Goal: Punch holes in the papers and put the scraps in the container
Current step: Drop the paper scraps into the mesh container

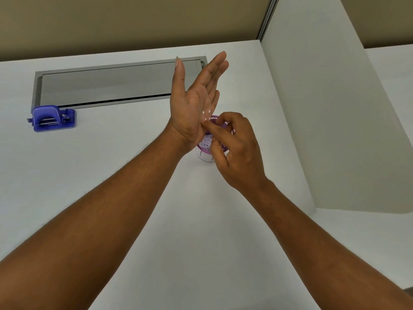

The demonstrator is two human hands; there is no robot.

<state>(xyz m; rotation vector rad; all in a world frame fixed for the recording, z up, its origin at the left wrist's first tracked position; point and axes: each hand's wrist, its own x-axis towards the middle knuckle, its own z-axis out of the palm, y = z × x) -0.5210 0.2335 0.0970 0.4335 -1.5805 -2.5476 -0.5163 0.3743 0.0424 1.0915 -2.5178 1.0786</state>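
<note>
My left hand (192,101) is held up flat and open over the desk, palm facing right, with a few small white paper scraps (206,115) stuck to the palm near the wrist. My right hand (234,146) is beside it, fingers curled, thumb and forefinger pinching at the heel of the left palm. Whether a scrap is between those fingertips is too small to tell. Under both hands stands a small clear container with a purple rim (206,148), mostly hidden, holding many white scraps. A blue hole punch (52,118) sits far left on the desk. No papers are in view.
The white desk (111,175) has a grey cable tray lid (111,83) along its back edge. A white partition (312,108) rises on the right, close to the container. A tan wall stands behind the desk.
</note>
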